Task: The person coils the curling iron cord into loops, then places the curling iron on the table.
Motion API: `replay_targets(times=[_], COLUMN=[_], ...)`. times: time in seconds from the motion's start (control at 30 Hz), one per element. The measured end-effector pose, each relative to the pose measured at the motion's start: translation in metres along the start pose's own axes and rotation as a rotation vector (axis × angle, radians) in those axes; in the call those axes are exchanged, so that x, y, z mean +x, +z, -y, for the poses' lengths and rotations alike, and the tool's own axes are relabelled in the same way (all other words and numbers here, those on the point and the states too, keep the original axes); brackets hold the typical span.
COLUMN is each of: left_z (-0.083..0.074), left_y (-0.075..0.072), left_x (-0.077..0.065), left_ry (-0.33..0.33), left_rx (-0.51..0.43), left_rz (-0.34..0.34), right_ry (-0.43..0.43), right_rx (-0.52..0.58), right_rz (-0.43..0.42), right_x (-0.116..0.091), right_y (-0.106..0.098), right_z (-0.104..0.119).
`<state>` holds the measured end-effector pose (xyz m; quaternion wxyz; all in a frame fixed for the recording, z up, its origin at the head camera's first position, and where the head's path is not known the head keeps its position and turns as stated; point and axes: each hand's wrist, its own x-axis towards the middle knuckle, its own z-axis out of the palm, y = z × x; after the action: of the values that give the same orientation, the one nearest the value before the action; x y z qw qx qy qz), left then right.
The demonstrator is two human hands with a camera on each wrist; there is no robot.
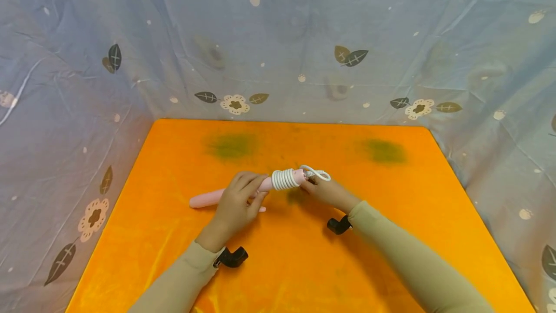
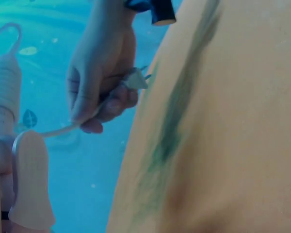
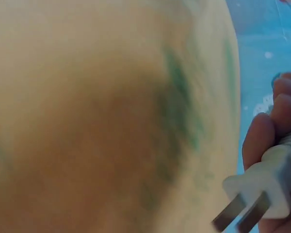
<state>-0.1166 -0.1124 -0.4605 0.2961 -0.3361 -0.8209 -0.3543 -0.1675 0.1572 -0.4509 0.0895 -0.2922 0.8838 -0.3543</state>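
Note:
A pink curling iron (image 1: 206, 199) is held above the table by my left hand (image 1: 238, 203), whose fingers and thumb curl round its middle. Several turns of white cord (image 1: 284, 179) are wound about its handle, and a loop of the cord stands out past the handle's end. The iron's pale clamp lever (image 2: 32, 177) shows close up in the left wrist view. My right hand (image 1: 326, 191) is beside the wound end, holding the free end of the cord. A white two-pin plug (image 3: 263, 187) sticks out of that hand, its metal pins bare.
An orange cloth covers the table (image 1: 391, 206), with dark green smudges (image 1: 384, 151) towards its back. Pale blue-grey curtains (image 1: 278, 37) with leaf and flower prints stand behind and at both sides. A black wrist mount (image 1: 233, 257) juts from each sleeve.

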Motion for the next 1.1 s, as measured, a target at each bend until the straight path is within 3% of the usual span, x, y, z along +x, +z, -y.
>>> replay_targets(times=[0.07,0.1,0.2,0.3,0.47,0.6,0.77,0.87,1.1], left_z=[0.001,0.002,0.002,0.003,0.007,0.008,0.009,0.009,0.004], left_y=[-0.001,-0.001,-0.002,-0.002,0.001,0.003,0.006,0.010,0.020], left_x=[0.001,0.002,0.003,0.004,0.005,0.006,0.006,0.004,-0.007], left_ry=[-0.029,-0.043,-0.080,-0.098,-0.111,-0.122,-0.114,-0.088,0.014], left_rx=[0.004,0.008,0.021,0.047,0.088,0.105,0.139,0.174,0.220], left_rz=[-0.016,-0.022,-0.040,-0.044,-0.032,-0.005,0.051,0.103,0.248], right_ry=[0.021,0.072,0.041,-0.025,-0.185,-0.271,-0.264,-0.289,-0.451], right_rx=[-0.001,0.060,0.017,-0.096,-0.450,-0.648,-0.771,-0.861,-1.054], right_rz=[0.015,0.009,0.004,-0.024,-0.078,-0.085,-0.064,-0.065,-0.030], right_x=[-0.001,-0.002,-0.007,-0.014,-0.027,-0.037,-0.039,-0.037,-0.026], right_y=[0.009,0.014,0.029,0.043,0.055,0.051,0.040,0.030,-0.004], right_z=[0.001,0.004,0.012,0.026,0.052,0.076,0.102,0.114,0.128])
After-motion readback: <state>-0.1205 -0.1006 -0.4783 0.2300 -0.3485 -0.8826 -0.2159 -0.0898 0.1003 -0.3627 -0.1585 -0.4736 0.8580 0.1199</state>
